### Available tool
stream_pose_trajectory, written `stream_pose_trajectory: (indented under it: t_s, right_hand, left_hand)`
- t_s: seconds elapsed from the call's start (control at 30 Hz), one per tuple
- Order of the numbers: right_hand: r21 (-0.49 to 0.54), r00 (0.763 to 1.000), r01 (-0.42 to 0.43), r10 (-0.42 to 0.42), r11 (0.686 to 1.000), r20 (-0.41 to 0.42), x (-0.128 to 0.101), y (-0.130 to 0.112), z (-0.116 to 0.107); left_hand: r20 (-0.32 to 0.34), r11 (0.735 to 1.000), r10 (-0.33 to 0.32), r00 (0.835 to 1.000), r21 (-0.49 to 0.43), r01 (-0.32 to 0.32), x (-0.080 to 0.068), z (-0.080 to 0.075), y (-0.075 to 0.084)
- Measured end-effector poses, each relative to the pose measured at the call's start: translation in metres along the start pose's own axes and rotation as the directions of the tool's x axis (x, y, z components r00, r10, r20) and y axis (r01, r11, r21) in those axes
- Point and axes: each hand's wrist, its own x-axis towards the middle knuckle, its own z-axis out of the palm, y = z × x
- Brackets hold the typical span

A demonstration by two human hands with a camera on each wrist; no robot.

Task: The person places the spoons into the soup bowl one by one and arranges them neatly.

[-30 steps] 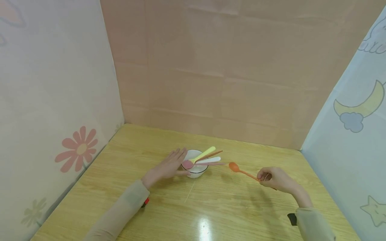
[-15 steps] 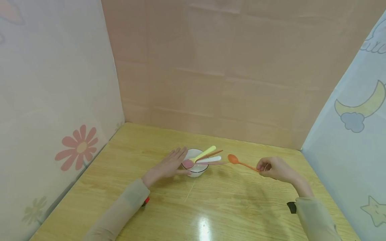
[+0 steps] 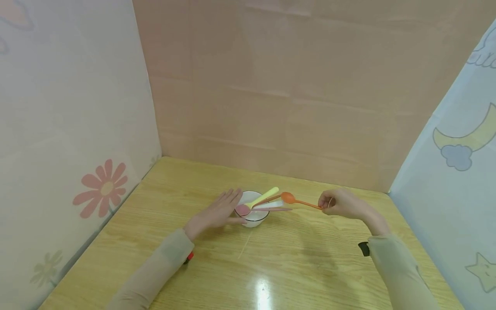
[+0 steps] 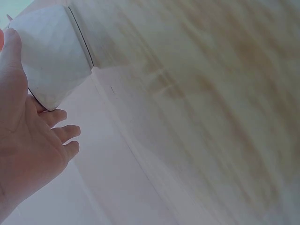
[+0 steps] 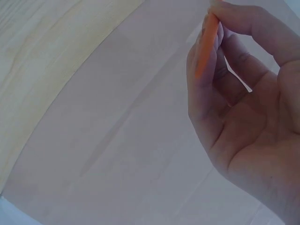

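A white bowl with a dark rim stands near the middle of the table. In it lean a pink spoon, a yellow-handled utensil, a white-handled one and a thin brown one whose handle is partly covered. My left hand holds the bowl's left side between thumb and fingers; the left wrist view shows the thumb on its wall. To the right, my right hand pinches the handle of an orange spoon, whose head overlaps the tips of the utensil handles in the head view.
The wooden table has a printed cloth wall on the left, another on the right, and a plain tan backdrop behind. A red and black item shows beside the left sleeve.
My right hand has moved left and away from me with the orange spoon, bringing its head up to the utensil handles. My left hand and the bowl have stayed in place.
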Motion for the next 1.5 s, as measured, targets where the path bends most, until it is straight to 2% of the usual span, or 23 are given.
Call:
stream_pose_trajectory:
  t_s: [0.3,0.87,1.5]
  right_hand:
    - [-0.032,0.999,-0.002,0.004,0.999,0.049,0.019,-0.02,-0.002]
    - [-0.034,0.992,0.055,-0.05,0.998,0.117,0.046,-0.037,0.005]
    - [-0.094,0.987,0.115,-0.103,0.989,0.127,0.069,-0.053,0.013]
  left_hand:
    - [-0.002,1.0,-0.009,1.0,-0.005,0.009,0.001,0.0,0.0]
    - [-0.002,1.0,-0.01,1.0,-0.015,0.01,0.001,-0.002,-0.001]
    - [-0.007,1.0,-0.006,1.0,0.022,0.007,0.003,0.001,-0.003]
